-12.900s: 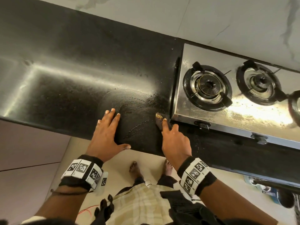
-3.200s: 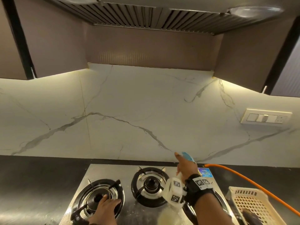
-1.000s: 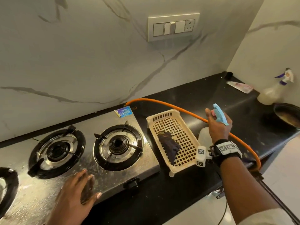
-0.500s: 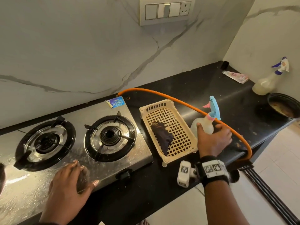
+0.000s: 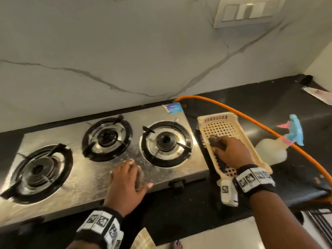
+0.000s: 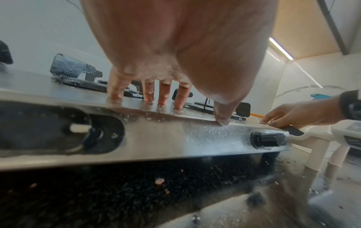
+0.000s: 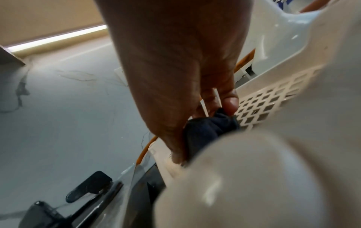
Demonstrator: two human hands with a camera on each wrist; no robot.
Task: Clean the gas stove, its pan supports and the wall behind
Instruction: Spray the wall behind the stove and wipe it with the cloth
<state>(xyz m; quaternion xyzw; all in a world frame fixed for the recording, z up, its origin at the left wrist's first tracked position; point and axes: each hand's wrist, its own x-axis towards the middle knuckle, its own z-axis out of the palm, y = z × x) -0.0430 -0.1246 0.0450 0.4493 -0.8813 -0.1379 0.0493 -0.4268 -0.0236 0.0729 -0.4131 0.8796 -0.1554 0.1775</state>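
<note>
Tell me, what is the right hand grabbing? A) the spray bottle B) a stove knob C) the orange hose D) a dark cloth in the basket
D: the right hand reaches into the cream basket and pinches the dark cloth between thumb and fingers, while the spray bottle stands untouched on the counter beside it.

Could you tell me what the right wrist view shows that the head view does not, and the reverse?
Only the right wrist view shows the grip: thumb and fingertips pinching the dark cloth.

Only the head view shows the left hand flat on the wet stove, all three burners, the spray bottle and the switch panel.

Both show the right hand in the basket, the orange hose and the marble wall.
</note>
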